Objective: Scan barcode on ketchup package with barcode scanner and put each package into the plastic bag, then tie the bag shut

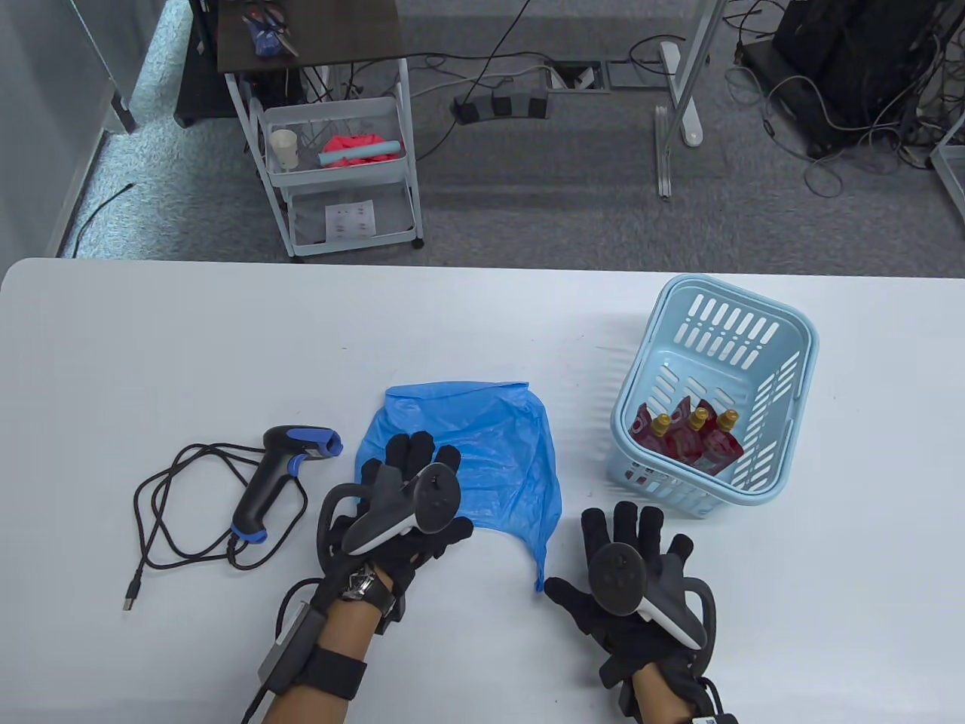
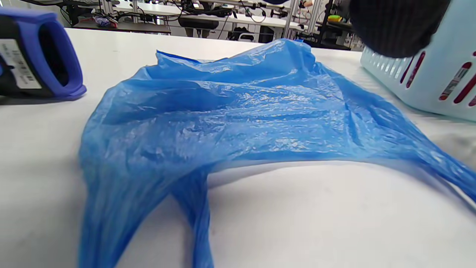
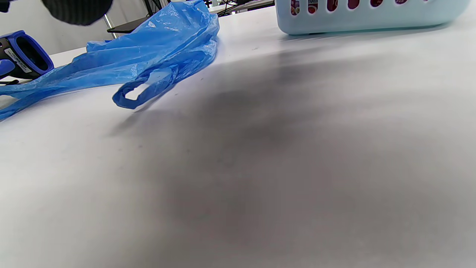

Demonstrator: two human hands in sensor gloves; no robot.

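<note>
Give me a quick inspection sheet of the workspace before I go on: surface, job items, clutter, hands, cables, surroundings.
Surface: white table, no spills seen.
Job's things: barcode scanner lies on its side at the left; blue plastic bag lies flat and crumpled in the middle, one handle loop toward the right hand; ketchup packages stand in the light blue basket at the right.
Clutter: nothing seen on the table.
Grippers: left hand is over the bag's near left edge, fingers spread; right hand is open, apart from bag and basket.
Cables: scanner cable lies coiled, its plug loose on the table.
Surroundings: white cart, floor cables and a power strip beyond the table.
</note>
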